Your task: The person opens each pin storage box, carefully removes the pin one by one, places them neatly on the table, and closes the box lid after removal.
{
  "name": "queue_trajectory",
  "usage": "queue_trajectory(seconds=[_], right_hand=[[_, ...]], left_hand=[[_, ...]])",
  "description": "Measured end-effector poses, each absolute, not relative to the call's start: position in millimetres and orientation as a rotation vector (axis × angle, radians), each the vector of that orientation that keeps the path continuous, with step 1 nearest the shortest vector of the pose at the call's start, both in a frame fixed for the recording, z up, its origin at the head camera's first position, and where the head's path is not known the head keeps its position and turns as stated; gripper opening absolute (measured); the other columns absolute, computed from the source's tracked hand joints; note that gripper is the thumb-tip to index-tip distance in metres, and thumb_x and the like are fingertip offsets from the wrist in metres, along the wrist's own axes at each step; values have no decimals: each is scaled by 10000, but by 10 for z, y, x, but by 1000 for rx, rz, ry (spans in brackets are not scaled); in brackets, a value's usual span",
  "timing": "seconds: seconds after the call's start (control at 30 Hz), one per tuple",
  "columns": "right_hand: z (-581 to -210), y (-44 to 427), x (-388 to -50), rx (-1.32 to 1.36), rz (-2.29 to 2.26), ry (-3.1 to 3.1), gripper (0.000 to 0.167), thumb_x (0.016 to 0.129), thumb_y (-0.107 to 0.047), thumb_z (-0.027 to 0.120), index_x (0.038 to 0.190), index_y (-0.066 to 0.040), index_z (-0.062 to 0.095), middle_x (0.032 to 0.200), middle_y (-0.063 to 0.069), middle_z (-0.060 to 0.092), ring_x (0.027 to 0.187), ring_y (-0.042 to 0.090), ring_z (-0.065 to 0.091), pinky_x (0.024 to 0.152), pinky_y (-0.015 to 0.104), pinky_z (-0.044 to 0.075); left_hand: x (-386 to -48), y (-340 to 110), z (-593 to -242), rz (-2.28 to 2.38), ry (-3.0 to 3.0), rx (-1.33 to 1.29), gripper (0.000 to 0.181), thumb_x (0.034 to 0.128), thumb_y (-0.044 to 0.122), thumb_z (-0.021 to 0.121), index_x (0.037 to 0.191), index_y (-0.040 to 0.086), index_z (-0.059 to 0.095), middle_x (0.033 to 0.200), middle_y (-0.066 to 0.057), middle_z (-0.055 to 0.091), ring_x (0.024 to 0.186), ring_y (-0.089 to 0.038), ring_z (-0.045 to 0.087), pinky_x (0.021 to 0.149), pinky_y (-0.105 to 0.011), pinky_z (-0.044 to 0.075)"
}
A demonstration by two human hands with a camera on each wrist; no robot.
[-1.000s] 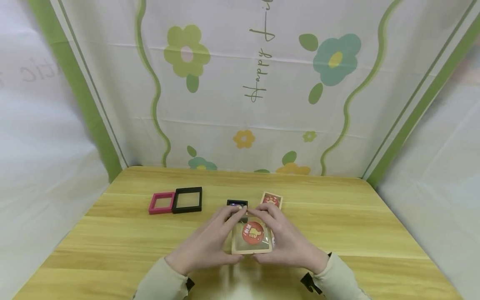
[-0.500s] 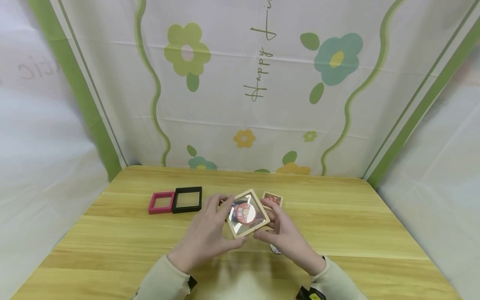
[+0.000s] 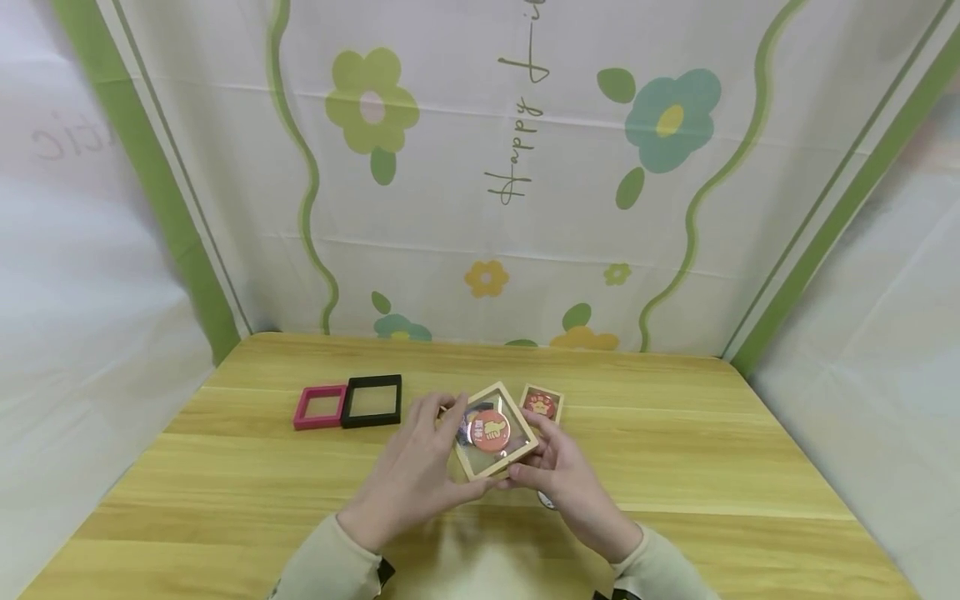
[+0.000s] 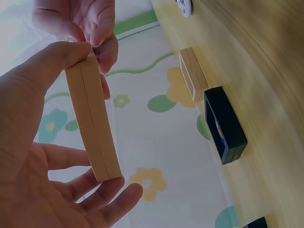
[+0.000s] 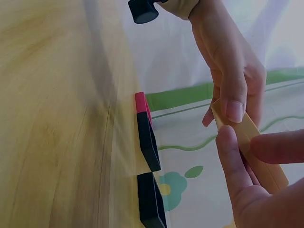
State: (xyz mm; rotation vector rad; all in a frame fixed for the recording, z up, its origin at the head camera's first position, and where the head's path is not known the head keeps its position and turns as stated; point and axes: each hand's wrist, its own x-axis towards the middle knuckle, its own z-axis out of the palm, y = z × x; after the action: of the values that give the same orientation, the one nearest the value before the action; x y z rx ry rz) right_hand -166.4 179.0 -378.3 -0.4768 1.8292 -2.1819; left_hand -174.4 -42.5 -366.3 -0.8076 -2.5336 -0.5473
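The square wooden frame (image 3: 519, 413) is in the air above the worktop (image 3: 712, 467), one corner pointing to the far edge, and lies between the left hand (image 3: 415, 465), which grasps its left side, and the equally near right hand (image 3: 576, 487), pinching it near its right corner.
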Motion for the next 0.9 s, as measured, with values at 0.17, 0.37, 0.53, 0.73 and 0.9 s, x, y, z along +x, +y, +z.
queue_trajectory(seconds=[0.17, 0.37, 0.53, 0.73, 0.9], right_hand=[[-3797, 1786, -1655, -499, -2201, 1822, 750, 891, 115, 591, 1521, 28, 193, 1251, 293, 541, 999, 314, 636, 843, 439, 544], [-3791, 1772, -1637, -501, -2198, 1842, 757, 903, 102, 593, 1533, 6, 185, 1269, 298, 518, 1008, 317, 624, 847, 421, 544], [-3764, 1744, -1600, -467, -2186, 1879, 742, 912, 87, 589, 1536, -23, 202, 1277, 287, 510, 1025, 312, 609, 856, 389, 540], [-3728, 1736, -1545, -445, -2178, 1920, 753, 922, 53, 607, 1541, -43, 189, 1330, 276, 490, 1159, 392, 544, 909, 357, 511], [-3726, 1734, -1515, -465, -2189, 1949, 754, 930, 56, 593, 1548, -50, 175, 1353, 282, 468, 1190, 403, 519, 923, 350, 501]], left_hand=[[-1741, -419, -3660, -568, -2539, -815, 1010, 722, 623, 773, 1442, -7, 450, 1303, -152, 468, 1151, -288, 466, 885, -380, 501], [-1740, -417, -3656, -596, -2537, -817, 1007, 728, 647, 761, 1432, -9, 465, 1295, -145, 471, 1154, -273, 460, 877, -384, 507], [-1728, -422, -3655, -598, -2532, -815, 1004, 732, 660, 751, 1425, -13, 473, 1296, -148, 472, 1150, -269, 463, 879, -389, 508], [-1716, -426, -3652, -600, -2509, -827, 988, 738, 649, 753, 1414, -19, 485, 1284, -148, 475, 1102, -253, 481, 855, -367, 514], [-1712, -422, -3633, -600, -2494, -843, 980, 740, 639, 758, 1413, -19, 484, 1276, -149, 474, 1085, -253, 486, 828, -360, 522]])
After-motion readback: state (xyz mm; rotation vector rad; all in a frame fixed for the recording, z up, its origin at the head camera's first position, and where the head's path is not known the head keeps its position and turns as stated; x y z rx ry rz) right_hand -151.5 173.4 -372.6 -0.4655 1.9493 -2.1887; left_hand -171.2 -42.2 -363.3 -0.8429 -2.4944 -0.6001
